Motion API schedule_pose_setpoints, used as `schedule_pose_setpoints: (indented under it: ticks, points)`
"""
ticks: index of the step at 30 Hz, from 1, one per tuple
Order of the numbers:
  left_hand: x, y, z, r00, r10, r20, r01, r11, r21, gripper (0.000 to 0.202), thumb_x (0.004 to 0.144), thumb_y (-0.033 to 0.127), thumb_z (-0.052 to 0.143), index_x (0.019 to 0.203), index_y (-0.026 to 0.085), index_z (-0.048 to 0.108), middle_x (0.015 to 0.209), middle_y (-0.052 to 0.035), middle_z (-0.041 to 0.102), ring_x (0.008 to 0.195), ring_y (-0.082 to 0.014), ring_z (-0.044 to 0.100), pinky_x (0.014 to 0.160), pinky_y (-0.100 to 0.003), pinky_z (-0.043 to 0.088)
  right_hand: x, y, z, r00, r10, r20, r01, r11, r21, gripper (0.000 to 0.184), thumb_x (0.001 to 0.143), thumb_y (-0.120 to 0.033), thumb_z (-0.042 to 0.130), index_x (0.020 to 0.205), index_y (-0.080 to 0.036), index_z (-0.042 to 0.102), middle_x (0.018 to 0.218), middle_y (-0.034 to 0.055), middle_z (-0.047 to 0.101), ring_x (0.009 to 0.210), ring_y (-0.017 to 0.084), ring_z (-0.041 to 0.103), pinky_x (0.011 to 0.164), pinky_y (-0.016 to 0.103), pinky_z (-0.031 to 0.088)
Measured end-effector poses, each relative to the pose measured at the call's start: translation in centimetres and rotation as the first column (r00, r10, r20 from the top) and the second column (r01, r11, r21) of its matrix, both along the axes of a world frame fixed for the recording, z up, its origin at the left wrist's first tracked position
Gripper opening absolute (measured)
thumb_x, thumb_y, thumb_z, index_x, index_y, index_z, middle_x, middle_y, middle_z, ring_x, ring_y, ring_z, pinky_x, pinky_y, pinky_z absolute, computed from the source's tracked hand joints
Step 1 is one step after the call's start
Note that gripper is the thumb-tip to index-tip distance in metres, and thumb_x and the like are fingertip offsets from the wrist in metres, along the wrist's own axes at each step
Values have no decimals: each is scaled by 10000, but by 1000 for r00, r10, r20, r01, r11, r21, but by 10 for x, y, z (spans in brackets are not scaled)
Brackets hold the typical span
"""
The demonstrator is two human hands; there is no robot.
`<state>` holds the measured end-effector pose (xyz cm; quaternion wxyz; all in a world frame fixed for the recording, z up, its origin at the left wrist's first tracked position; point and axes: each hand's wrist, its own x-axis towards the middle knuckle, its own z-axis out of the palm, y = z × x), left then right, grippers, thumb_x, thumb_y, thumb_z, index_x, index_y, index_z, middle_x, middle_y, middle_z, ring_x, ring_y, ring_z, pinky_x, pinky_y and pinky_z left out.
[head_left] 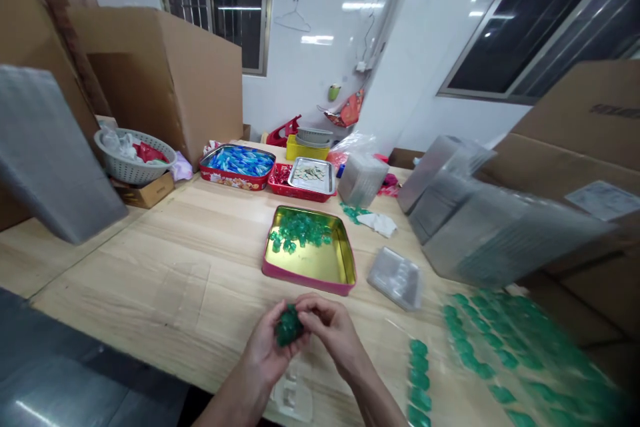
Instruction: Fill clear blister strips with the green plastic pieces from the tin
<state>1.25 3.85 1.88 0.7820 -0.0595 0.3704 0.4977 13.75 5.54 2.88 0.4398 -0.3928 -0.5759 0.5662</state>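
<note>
Hands: together on the near side of the tin (307, 280); the left hand (267, 343) cups the green bunch (289, 328) with curled fingers, and the right hand (333, 327) has its fingertips against it. I cannot tell whether they pinch a single piece.
Bunch: in the left palm, above the table (125, 267), nearer than the tin. Pieces could spill if the left fingers loosened while the right ones tugged.
Clear tray: below the wrists, on the near side of the tin, the clear tray (295, 407) is partly hidden; a low forearm might push it askew.
Loose greens: inside the tin, mostly toward its far side, lie loose greens (303, 227); a knock on the near wall could scatter them.
Green column: right of the tin and nearer, the green column (419, 380) stands close to the right forearm, whose outward swing might disturb it.
Green rows: farther right of the tin, blurred green rows (483, 325) could be jostled if the tilted-looking stack (500, 233) behind them slid.
Clear sheet: left of the tin and nearer, the clear sheet (183, 290) is faint enough to be leaned on by mistake.
</note>
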Motion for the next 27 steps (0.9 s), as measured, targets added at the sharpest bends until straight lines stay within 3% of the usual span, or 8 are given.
schedule_pose_setpoints:
  ticks: [5,10,14,18,24,27]
  points:
    - [-13,-11,1,992,-41,-122,48,998,51,39,729,156,623,741,121,609,627,-42,664,494,-124,602,469,-202,461,-4,-5,-16,957,-146,-252,93,973,-210,179,614,-242,766,678,-174,614,686,-1,623,639,133,558,601,233,436]
    - [-18,-20,-2,938,-48,-344,158,941,300,184,566,202,751,687,139,628,616,-3,620,520,-107,566,460,-192,414,-7,-13,-20,952,-140,-274,81,973,-216,210,608,-225,773,683,-176,583,703,-7,605,651,126,546,612,228,427]
    - [-19,-23,-3,852,37,-522,199,900,388,184,540,188,741,695,135,658,605,-6,608,550,-96,516,455,-185,380,-7,-19,-21,972,-109,-206,80,986,-145,220,609,-239,771,652,-171,567,678,-8,574,647,134,529,607,242,423]
    - [-22,-26,-6,836,34,-548,244,871,427,184,545,184,724,712,144,657,598,-4,601,547,-96,484,445,-188,364,-8,-25,-17,983,-57,-174,34,991,-130,228,608,-245,775,673,-173,569,634,-28,541,611,118,501,581,231,397]
    - [-28,-30,-7,798,41,-601,306,832,463,112,564,157,701,638,144,617,620,5,566,545,-85,447,439,-185,347,-9,-31,-10,974,22,-225,-80,964,-253,270,560,-231,811,721,-156,608,655,-30,566,592,92,481,574,211,362]
    - [-30,-29,-5,784,34,-620,338,815,471,110,565,143,695,629,147,605,618,11,542,546,-84,438,440,-186,340,-7,-32,-12,958,25,-285,-114,947,-301,232,601,-239,789,737,-143,628,646,-18,579,602,93,492,593,211,359]
